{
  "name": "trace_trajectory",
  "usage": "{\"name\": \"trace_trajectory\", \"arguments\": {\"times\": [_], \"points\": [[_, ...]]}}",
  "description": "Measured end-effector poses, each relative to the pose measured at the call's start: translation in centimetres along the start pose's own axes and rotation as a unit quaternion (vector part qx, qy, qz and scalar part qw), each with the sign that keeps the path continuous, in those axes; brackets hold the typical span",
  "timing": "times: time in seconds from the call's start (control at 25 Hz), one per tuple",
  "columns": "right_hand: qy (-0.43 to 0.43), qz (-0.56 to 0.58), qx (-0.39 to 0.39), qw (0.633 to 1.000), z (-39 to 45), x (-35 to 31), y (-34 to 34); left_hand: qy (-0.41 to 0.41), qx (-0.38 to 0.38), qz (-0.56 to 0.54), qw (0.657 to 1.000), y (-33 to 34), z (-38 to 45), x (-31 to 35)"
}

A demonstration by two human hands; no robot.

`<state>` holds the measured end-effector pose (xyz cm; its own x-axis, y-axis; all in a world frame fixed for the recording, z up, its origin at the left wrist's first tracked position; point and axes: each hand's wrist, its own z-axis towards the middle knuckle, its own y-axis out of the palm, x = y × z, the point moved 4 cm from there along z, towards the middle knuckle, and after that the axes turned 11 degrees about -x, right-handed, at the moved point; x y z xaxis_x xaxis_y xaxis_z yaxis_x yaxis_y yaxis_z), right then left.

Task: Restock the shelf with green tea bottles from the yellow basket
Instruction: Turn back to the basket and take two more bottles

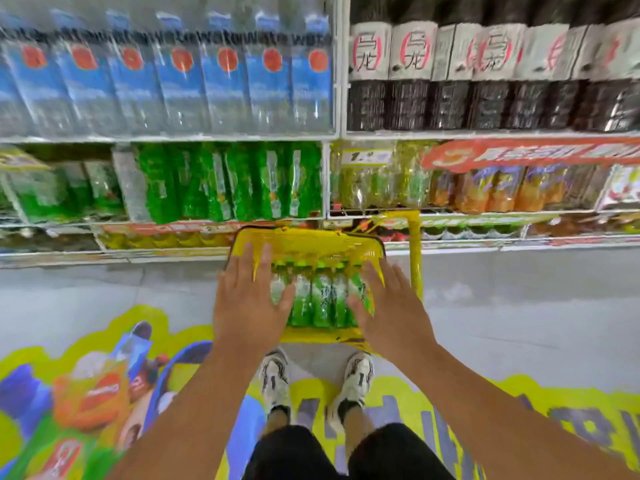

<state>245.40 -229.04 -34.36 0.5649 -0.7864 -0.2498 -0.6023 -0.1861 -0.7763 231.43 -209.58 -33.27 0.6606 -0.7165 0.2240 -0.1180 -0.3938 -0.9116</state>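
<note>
Underfoot, a pale grey floor point(519, 306) carries a large bright floor sticker point(86, 393) in yellow, blue and orange; two white trainers point(275, 379) stand on it; ahead rises a white shelf point(173, 137) unit in several tiers. On the top tier at the left stand about seven blue-labelled water bottles point(180, 81), at the right about six dark tea bottles point(412, 74) — motion blur makes both counts rough; one tier down, green tea bottles on the shelf point(239, 181) fill a bay, with orange drinks point(498, 192) further right. A yellow basket point(304, 239) sits on the floor just before the shelf; inside lie some five green tea bottles point(322, 296), side by side. Left hand point(247, 303) and right hand point(388, 306) — each grip open, fingers spread, holding nothing — hover over the basket's two sides.
</note>
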Motion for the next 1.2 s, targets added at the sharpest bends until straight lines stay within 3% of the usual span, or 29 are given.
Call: {"name": "trace_trajectory", "arguments": {"times": [0.28,0.52,0.76,1.2], "points": [[0.036,0.062,-0.036,0.997,9.9,3.4,10.4,-0.042,-0.078,-0.024,0.996,13.6,5.3,-4.5],[0.107,0.156,0.016,0.982,16.7,6.8,17.5,-0.094,-0.146,-0.043,0.984,23.7,9.5,-7.1],[0.200,0.235,0.009,0.951,20.8,9.0,21.3,-0.158,-0.180,-0.102,0.966,29.1,13.3,-8.7],[0.305,0.177,0.010,0.936,24.4,9.0,24.1,-0.256,-0.191,-0.207,0.925,34.0,17.6,-10.9]]}}
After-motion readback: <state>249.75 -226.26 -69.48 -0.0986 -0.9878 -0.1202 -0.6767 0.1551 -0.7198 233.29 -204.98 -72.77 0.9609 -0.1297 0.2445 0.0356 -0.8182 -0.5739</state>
